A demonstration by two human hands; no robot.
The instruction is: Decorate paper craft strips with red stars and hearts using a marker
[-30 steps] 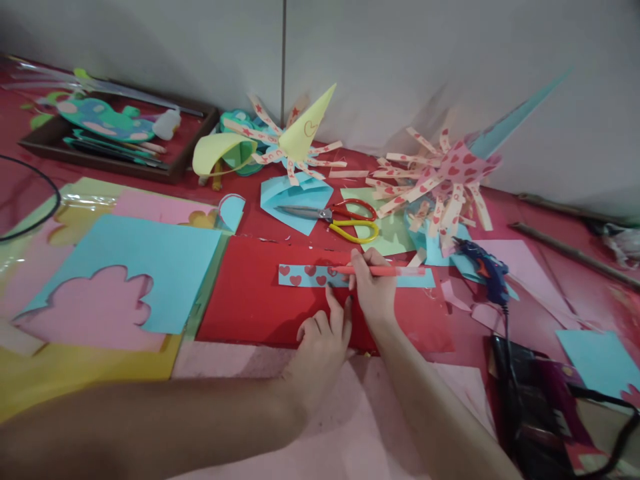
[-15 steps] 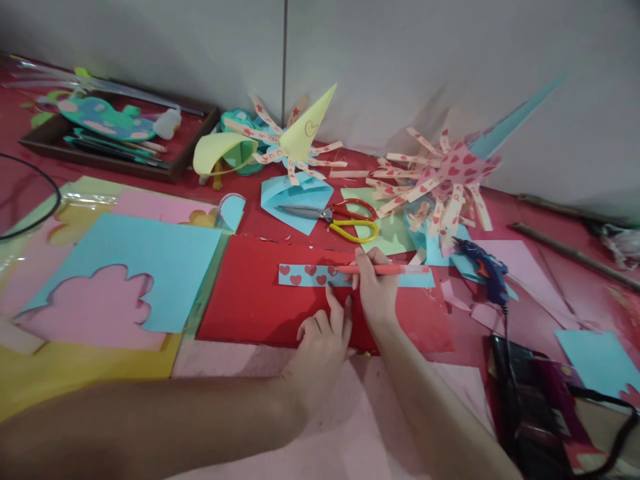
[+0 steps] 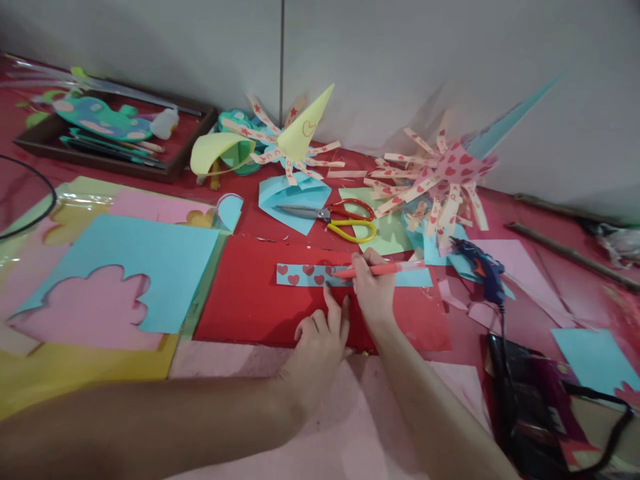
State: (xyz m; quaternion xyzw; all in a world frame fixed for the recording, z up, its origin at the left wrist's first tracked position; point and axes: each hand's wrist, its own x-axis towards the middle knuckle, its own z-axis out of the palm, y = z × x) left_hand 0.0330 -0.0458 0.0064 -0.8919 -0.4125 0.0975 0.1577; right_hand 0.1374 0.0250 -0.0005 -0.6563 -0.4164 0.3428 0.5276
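A light-blue paper strip (image 3: 301, 280) lies across a red board (image 3: 250, 307), with several red hearts drawn on its left part. Closed around a red marker pen (image 3: 385, 269), my right hand (image 3: 373, 293) holds the tip against the strip, at the rightmost heart. The pen slants slightly up to the right. My left hand (image 3: 323, 340) rests on the board just below the strip; its index fingertip touches the strip's lower edge and the other fingers are loosely bent. The strip's middle is partly hidden by my right hand.
Scissors (image 3: 350, 219) with red and yellow handles lie behind the board. Paper figures with a yellow cone (image 3: 306, 127) and a blue cone (image 3: 515, 117) stand near the wall. A glue gun (image 3: 483, 267) is at right, a brown tray (image 3: 175, 167) back left, cut blue paper (image 3: 170, 260) left.
The pen has tilted a little, its tip lower on the strip and beside the last heart. My left hand stays in place. The view has shifted slightly.
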